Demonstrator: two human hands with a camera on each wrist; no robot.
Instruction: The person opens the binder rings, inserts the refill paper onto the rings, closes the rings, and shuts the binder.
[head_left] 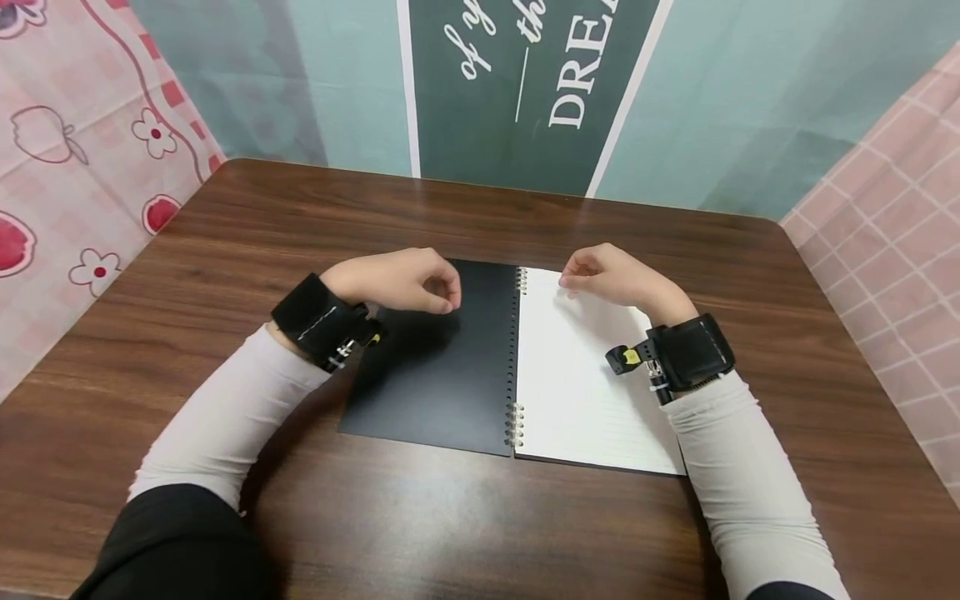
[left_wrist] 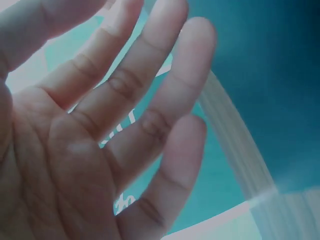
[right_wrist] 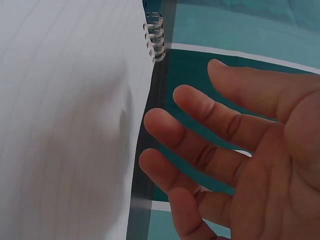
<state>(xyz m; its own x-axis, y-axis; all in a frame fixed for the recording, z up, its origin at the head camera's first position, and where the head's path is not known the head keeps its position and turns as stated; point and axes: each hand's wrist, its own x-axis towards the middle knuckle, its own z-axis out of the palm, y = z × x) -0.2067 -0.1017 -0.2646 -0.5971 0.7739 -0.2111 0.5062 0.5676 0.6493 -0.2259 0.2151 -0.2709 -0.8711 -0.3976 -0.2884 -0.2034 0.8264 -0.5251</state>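
A spiral notebook lies spread on the table, its black cover (head_left: 450, 392) folded out to the left and a white lined page (head_left: 585, 408) on the right. Clear rings (head_left: 516, 425) join the two halves. Over the upper part of the cover hovers my left hand (head_left: 405, 279), fingers loosely bent and holding nothing. My right hand (head_left: 618, 277) is above the top of the page, near its far edge. In the right wrist view its fingers (right_wrist: 172, 127) are spread beside the page edge, thumb apart, with nothing between them.
The brown wooden table (head_left: 420, 533) extends around the notebook. Behind it hangs a blue-green backdrop (head_left: 360, 100) with white lettering. Pink printed cloth (head_left: 97, 192) borders the left side, and a pink grid-patterned surface (head_left: 892, 250) the right.
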